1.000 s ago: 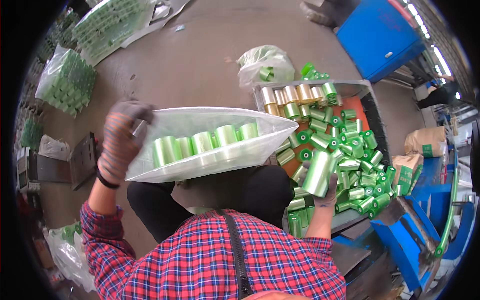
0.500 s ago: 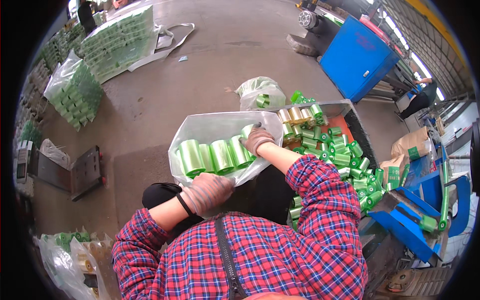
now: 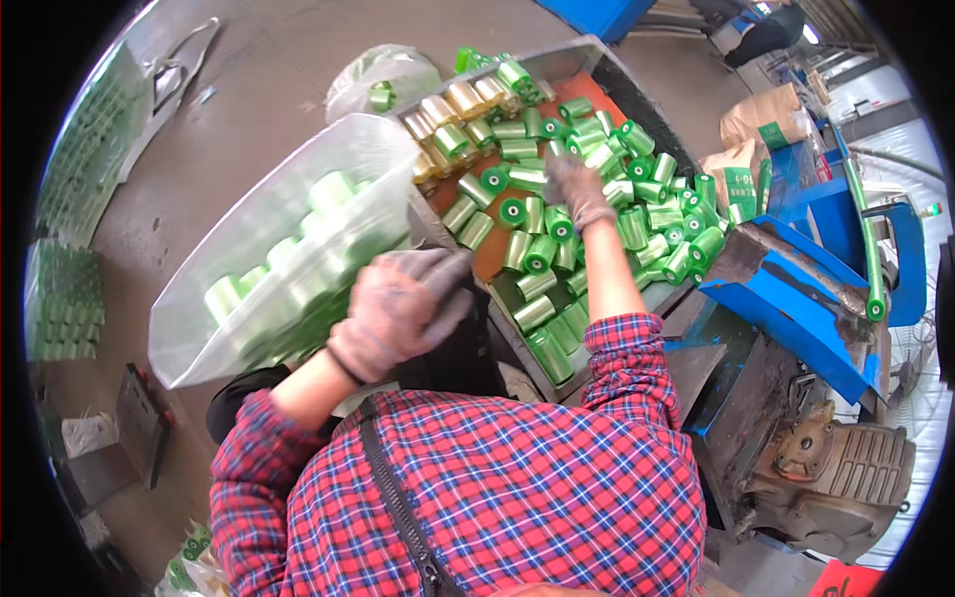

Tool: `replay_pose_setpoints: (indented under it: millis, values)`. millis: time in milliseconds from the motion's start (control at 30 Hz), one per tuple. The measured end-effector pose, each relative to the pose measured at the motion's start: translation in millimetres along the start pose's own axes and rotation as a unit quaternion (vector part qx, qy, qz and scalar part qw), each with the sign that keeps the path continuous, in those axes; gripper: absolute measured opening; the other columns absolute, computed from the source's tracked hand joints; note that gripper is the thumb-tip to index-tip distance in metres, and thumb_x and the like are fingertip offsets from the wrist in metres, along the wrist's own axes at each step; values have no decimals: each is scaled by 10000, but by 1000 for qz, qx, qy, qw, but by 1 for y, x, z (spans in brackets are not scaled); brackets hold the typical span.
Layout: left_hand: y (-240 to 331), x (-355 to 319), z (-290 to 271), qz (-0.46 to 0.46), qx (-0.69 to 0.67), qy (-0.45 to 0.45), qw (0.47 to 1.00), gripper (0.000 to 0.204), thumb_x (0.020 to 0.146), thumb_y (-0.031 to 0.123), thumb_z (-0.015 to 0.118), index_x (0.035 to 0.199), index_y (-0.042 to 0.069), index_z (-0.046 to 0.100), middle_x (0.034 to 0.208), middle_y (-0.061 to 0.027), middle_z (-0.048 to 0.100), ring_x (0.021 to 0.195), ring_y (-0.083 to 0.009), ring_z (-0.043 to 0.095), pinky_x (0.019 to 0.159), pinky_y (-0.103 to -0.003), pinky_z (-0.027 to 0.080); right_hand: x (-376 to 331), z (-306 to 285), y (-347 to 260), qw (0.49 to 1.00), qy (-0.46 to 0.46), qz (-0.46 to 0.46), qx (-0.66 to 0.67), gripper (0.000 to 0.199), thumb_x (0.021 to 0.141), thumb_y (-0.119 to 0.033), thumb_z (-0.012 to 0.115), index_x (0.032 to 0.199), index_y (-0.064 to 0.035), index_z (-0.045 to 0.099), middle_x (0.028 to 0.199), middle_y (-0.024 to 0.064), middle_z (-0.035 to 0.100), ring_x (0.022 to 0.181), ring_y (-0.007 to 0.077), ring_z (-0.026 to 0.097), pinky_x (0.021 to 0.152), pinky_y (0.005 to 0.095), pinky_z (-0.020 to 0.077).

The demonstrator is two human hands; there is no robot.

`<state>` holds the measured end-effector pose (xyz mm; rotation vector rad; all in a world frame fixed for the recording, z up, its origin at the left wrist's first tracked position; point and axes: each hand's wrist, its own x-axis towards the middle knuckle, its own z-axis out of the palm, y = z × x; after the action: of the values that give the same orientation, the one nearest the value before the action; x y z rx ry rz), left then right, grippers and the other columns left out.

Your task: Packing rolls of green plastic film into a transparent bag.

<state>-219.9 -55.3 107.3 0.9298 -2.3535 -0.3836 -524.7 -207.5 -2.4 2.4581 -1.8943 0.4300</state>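
My right hand [image 3: 577, 189], in a grey glove, reaches into a metal bin [image 3: 453, 244] of shiny green film rolls [image 3: 597, 157]. Its fingers point down among the rolls, somewhat blurred; no roll shows in its grasp. At the near side of a clear plastic bag [image 3: 189, 343], my gloved left hand [image 3: 403, 308] has its thumb and fingers apart, with nothing seen between them. A row of larger-looking green rolls [image 3: 284, 254] lies inside the bag, partly veiled by the plastic. Several gold-coloured rolls [image 3: 465, 98] are gathered in the bin's far left corner.
Past the bin stands another plastic bag [image 3: 378, 85] with rolls. Right of the bin are blue machinery [image 3: 796, 318], a brown motor-like casing [image 3: 836, 478] and paper sacks [image 3: 761, 119]. Wrapped stacks [image 3: 65, 298] stand left. A person [image 3: 766, 38] is at the far right.
My right hand has left the rolls in the bag and moved right into the bin. The left hand has let go of the bag's near edge. The view has swung right.
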Motion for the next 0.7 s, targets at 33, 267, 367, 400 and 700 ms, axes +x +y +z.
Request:
replay_pose_setpoints:
  millis: [33, 267, 367, 400, 700]
  values:
    - [-9, 9, 40, 11, -23, -14, 1000, 415, 729, 208, 609, 1094, 25, 535, 1025, -165, 562, 947, -323, 538, 838, -401, 421, -21, 43, 26, 989, -117, 64, -61, 294, 797, -306, 560, 948, -59, 616, 929, 211, 602, 822, 339, 597, 708, 379, 491]
    - [-38, 56, 123, 7, 60, -53, 997, 458, 691, 212, 622, 1094, 19, 522, 1031, -125, 561, 953, -284, 544, 884, -387, 405, -94, 185, 55, 721, -289, 613, 144, 852, 658, -552, 638, 1256, 5, 397, 1268, 184, 448, 1137, 278, 481, 931, 376, 400]
    - [-41, 87, 135, 4, 22, -112, 993, 454, 678, 198, 622, 1082, 17, 524, 997, -126, 564, 899, -296, 562, 844, -361, 437, -90, 213, 56, 698, -283, 652, 89, 995, 632, -560, 660, 1323, 20, 240, 1303, 214, 385, 1164, 319, 445, 957, 395, 382]
    - [-46, 95, 139, 3, 24, -115, 993, 461, 679, 205, 624, 1084, 12, 518, 1011, -135, 557, 932, -301, 548, 866, -374, 422, -96, 220, 74, 691, -296, 650, 111, 950, 640, -536, 658, 1306, 28, 281, 1283, 204, 411, 1166, 307, 447, 948, 393, 387]
    - [-66, 137, 164, -161, 1, -160, 974, 730, 667, 421, 668, 1206, -1, 415, 1146, -180, 511, 1078, -324, 485, 923, -396, 384, -172, 166, 100, 697, -98, 194, 683, 339, 802, -262, 614, 1053, -50, 528, 1033, 101, 548, 948, 203, 523, 778, 346, 452]
